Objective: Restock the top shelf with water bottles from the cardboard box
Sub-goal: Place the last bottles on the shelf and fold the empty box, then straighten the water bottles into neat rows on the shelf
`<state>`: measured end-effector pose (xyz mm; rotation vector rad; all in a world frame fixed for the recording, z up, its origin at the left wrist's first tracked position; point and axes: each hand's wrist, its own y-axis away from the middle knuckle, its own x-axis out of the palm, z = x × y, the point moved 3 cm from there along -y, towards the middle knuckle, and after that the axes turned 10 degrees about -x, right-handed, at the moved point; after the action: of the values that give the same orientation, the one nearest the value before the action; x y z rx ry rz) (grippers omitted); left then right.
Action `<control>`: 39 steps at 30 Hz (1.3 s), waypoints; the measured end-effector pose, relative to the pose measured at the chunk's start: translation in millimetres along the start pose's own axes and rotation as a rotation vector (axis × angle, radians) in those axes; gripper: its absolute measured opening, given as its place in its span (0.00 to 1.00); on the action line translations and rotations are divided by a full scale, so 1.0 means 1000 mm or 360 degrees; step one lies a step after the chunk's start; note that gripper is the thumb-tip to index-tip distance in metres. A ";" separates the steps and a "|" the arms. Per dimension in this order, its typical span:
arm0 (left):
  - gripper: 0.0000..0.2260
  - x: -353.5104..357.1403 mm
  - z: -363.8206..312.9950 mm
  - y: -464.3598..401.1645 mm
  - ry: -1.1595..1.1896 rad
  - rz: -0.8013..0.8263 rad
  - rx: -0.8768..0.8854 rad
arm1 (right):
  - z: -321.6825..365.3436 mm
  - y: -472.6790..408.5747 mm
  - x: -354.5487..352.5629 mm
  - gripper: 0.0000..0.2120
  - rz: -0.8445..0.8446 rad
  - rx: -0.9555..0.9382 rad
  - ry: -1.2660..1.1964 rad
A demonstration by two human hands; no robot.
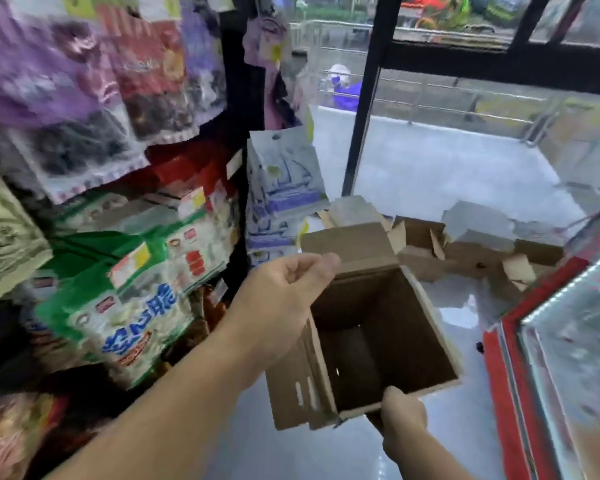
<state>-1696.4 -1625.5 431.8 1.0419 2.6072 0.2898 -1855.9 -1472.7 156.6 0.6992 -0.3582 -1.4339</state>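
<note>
I see the cardboard box (371,344) held open-topped, apparently empty inside. My right hand (403,412) grips its near rim; my left hand (284,292), at its far-left flap, seems loosely curled, perhaps touching. One-handed, the box could tip and drop.

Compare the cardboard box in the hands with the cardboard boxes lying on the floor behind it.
The held cardboard box is off the floor, open and erect, its inside showing no bottles; the floor boxes lie collapsed in a pile by the window. The held box is gripped by the right hand at its near edge, with the left hand at its side; nothing touches the floor boxes. Both are plain brown cardboard with loose flaps.
</note>
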 end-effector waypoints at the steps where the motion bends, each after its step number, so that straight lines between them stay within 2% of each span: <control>1: 0.21 0.005 -0.003 -0.014 -0.0007 0.0020 -0.0003 | 0.008 -0.009 0.008 0.13 0.0044 -0.0021 -0.0037; 5: 0.17 0.032 -0.006 -0.082 0.0007 0.0090 0.0006 | 0.032 -0.066 0.042 0.11 -0.0016 0.0059 -0.0158; 11: 0.19 0.107 0.017 -0.210 0.0143 0.0270 -0.0009 | 0.040 -0.205 0.115 0.13 -0.0030 0.0105 -0.0150; 14: 0.24 0.143 0.041 -0.283 0.0118 0.0240 0.0014 | 0.042 -0.290 0.156 0.11 -0.0061 0.0110 -0.0246; 19: 0.15 0.188 0.090 -0.388 0.0133 0.0222 -0.0006 | 0.034 -0.412 0.202 0.12 -0.0032 0.0087 -0.0222; 21: 0.15 0.198 0.109 -0.418 0.0183 0.0205 -0.0001 | 0.029 -0.456 0.215 0.14 -0.0015 0.0112 -0.0205; 25: 0.18 0.203 0.139 -0.456 0.0278 0.0174 -0.0004 | 0.022 -0.525 0.240 0.06 0.0110 0.0130 -0.0381; 26: 0.18 0.204 0.143 -0.460 0.0285 0.0188 0.0001 | 0.020 -0.536 0.245 0.08 0.0145 0.0154 -0.0451; 28: 0.18 0.201 0.147 -0.467 0.0301 0.0184 -0.0002 | 0.015 -0.545 0.249 0.17 0.0196 0.0208 -0.0449; 30: 0.20 0.196 0.145 -0.473 0.0322 0.0148 0.0000 | 0.019 -0.535 0.252 0.24 0.0246 0.0276 -0.0224; 31: 0.21 0.194 0.140 -0.475 0.0347 0.0134 0.0001 | 0.026 -0.522 0.253 0.23 0.0281 0.0279 -0.0085; 33: 0.23 0.193 0.122 -0.471 0.0366 0.0118 0.0027 | 0.054 -0.486 0.256 0.16 0.0417 0.0174 0.0100; 34: 0.20 0.193 0.109 -0.466 0.0372 0.0128 0.0045 | 0.073 -0.466 0.259 0.12 0.0509 0.0099 0.0146; 36: 0.10 0.187 0.071 -0.452 0.0400 0.0138 0.0093 | 0.125 -0.416 0.264 0.11 0.0703 -0.0159 0.0190; 39: 0.10 0.176 0.012 -0.428 0.0369 0.0053 0.0167 | 0.206 -0.329 0.262 0.11 0.0889 -0.0906 0.0326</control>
<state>-2082.7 -1807.4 254.5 1.1499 2.8402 0.3007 -2203.9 -1769.6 57.5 0.2417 0.0285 -0.8554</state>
